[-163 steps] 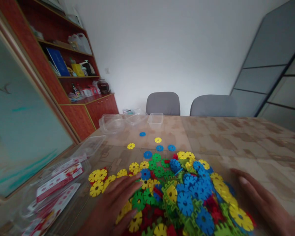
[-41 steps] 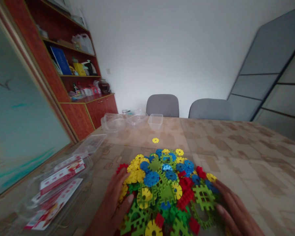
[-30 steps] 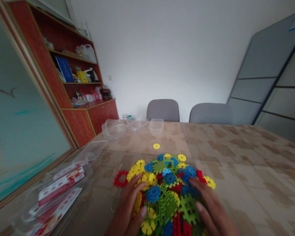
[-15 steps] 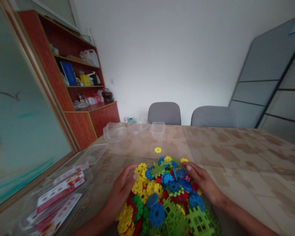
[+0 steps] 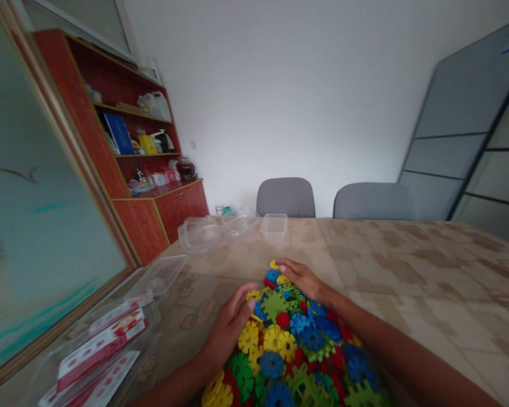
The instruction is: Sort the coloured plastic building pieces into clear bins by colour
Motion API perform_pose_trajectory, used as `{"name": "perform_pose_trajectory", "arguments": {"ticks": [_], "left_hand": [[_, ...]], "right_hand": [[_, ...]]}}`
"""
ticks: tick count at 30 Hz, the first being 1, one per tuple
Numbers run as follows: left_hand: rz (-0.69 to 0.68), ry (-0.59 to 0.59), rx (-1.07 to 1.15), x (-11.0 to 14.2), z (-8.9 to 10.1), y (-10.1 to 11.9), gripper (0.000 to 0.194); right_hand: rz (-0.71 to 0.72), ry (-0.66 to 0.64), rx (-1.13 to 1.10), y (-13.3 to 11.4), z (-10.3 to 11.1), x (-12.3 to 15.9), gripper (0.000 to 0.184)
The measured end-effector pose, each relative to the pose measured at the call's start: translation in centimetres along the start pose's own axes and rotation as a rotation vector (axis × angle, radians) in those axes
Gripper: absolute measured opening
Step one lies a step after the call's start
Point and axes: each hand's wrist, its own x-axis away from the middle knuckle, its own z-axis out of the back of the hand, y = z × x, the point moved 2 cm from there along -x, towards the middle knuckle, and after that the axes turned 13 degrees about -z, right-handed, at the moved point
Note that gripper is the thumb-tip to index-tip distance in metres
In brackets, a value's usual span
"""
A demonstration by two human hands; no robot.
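Note:
A heap of plastic snowflake discs [image 5: 299,339] in yellow, blue, red and green lies on the table before me. Flat light-green lattice pieces [image 5: 275,305] are mixed in with them. My left hand [image 5: 229,325] rests cupped along the heap's left side, fingers stretched forward, fingertips beside a yellow disc [image 5: 253,295]. At the far end of the heap, my right hand [image 5: 302,278] reaches over with its fingers extended, touching a small yellow disc [image 5: 274,264] at its fingertips. Neither hand grips a piece. The undersides of both hands are hidden.
Clear plastic tubs [image 5: 199,234] and a smaller clear box [image 5: 274,224] stand at the table's far side. To the left lie clear lids [image 5: 163,271] and red-and-white printed cards [image 5: 102,345]. Two grey chairs [image 5: 285,198] are behind the table [image 5: 407,271].
My right hand has moved forward and left to the heap's far end, drawing the lone yellow disc nearer. My left hand has shifted slightly right along the heap. The view has shifted slightly.

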Motion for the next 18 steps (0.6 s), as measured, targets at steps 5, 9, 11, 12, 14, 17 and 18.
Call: {"name": "perform_pose_trajectory", "arguments": {"ticks": [5, 9, 11, 12, 14, 17, 18], "left_hand": [[-0.03, 0.148, -0.241, -2.7, 0.4, -1.9, 0.033], [-0.041, 0.168, -0.255, -4.0, 0.3, -2.9, 0.033], [-0.052, 0.174, -0.255, -4.5, 0.1, -3.0, 0.033], [-0.057, 0.177, -0.256, -4.7, -0.1, -3.1, 0.034], [-0.06, 0.182, -0.257, -5.2, -0.3, -3.3, 0.036], [-0.053, 0.186, -0.261, -5.8, -0.4, -3.7, 0.037], [-0.048, 0.187, -0.263, -6.0, -0.4, -3.9, 0.037]], "right_hand": [[0.046, -0.1, 0.086, -1.4, -0.6, -2.1, 0.06], [0.124, -0.218, 0.134, -2.3, -1.1, -1.2, 0.052], [0.116, -0.22, 0.154, -2.2, -0.8, -1.0, 0.046], [0.096, -0.194, 0.169, -2.1, -0.5, -1.2, 0.042], [0.032, -0.099, 0.212, -1.5, 0.4, -2.2, 0.031], [-0.082, 0.07, 0.292, -0.7, 2.0, -4.7, 0.025], [-0.117, 0.118, 0.317, -0.4, 2.5, -5.5, 0.027]]}}
